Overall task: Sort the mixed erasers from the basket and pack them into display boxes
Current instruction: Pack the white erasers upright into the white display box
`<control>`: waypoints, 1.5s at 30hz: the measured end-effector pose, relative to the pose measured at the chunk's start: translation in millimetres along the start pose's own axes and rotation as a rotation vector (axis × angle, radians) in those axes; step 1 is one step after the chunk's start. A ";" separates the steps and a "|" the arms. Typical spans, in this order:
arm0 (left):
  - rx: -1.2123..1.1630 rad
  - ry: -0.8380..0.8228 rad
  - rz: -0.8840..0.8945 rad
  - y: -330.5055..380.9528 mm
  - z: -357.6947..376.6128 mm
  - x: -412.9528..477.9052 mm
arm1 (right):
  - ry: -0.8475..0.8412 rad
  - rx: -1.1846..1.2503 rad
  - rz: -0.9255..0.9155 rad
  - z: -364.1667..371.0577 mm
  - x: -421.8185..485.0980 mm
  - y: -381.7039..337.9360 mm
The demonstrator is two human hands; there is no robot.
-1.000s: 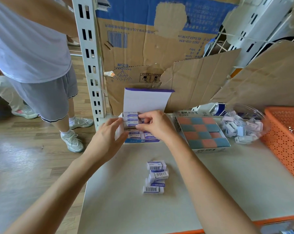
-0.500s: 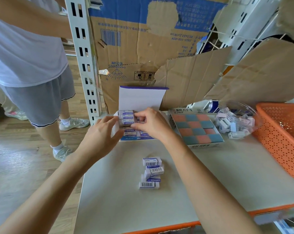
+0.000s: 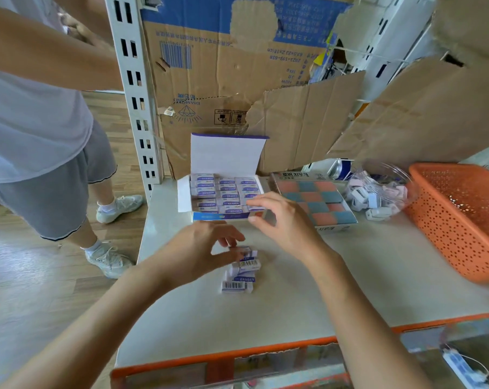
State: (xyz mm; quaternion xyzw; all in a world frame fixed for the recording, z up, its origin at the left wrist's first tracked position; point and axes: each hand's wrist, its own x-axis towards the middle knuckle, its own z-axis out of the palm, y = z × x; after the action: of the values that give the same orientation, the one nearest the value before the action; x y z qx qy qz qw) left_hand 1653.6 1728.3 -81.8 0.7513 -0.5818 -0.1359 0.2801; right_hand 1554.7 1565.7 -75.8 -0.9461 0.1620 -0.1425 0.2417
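Head view of the packing table (image 3: 350, 282); the open display box (image 3: 220, 217) stood at 12 o'clock from the person, lid upright, its rows of paper-sleeved erasers nearly full. A loose pile of sleeved erasers (image 3: 241, 276) lay on the bare tabletop at 6 o'clock of that box. The left hand (image 3: 201, 248) reached in from 8 o'clock; its thumb and fingertips were curled round the left end of the top eraser (image 3: 246, 250), though blur softened the contact. The right hand (image 3: 285, 223) hovered at the box's 5 o'clock corner with fingers loosely bent and nothing in them. A second box (image 3: 331, 228) of pink and teal erasers sat at 3 o'clock of the first; farther along the same bearing were a clear bag (image 3: 378, 192) of small pale erasers and the orange basket (image 3: 448, 234).

Handling, as judged: each eraser was probably light and firm with slight give; the glossy sleeve might slide on the block, so a pinch across the two long sides, mid-length, would hold sleeve and block together; the pile looked loosely stacked, so lifting straight up seemed wise.
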 end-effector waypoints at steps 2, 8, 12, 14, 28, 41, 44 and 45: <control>0.001 -0.014 -0.010 3.0 2.1 1.1 | 0.001 0.025 -0.014 -0.4 -6.3 0.3; -0.102 0.199 -0.041 -0.3 2.6 -3.8 | 0.124 0.179 0.004 -0.5 -19.9 -6.0; -0.140 0.466 -0.032 11.2 -3.1 -4.6 | 0.132 0.560 0.179 -3.6 -24.4 -22.2; -0.137 0.524 -0.014 16.9 -4.7 -4.5 | 0.075 0.781 0.256 -5.1 -26.2 -31.4; -0.667 0.361 -0.264 15.5 -4.5 5.5 | 0.081 0.904 0.203 -2.7 -26.7 -38.4; -0.450 0.530 -0.321 -4.1 -11.7 3.7 | 0.085 0.836 0.274 3.5 3.1 -26.2; -0.075 0.564 -0.340 -16.6 -17.5 1.1 | 0.077 0.666 0.290 8.1 25.2 -21.1; -0.024 0.515 -0.368 -22.1 -17.5 1.3 | 0.051 0.600 0.289 11.2 31.9 -20.1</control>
State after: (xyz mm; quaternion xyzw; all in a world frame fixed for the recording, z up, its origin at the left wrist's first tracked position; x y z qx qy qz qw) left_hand 1680.8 1735.4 -80.3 0.8505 -0.3443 0.0034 0.3977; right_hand 1592.3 1575.0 -69.1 -0.7961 0.2514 -0.1717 0.5231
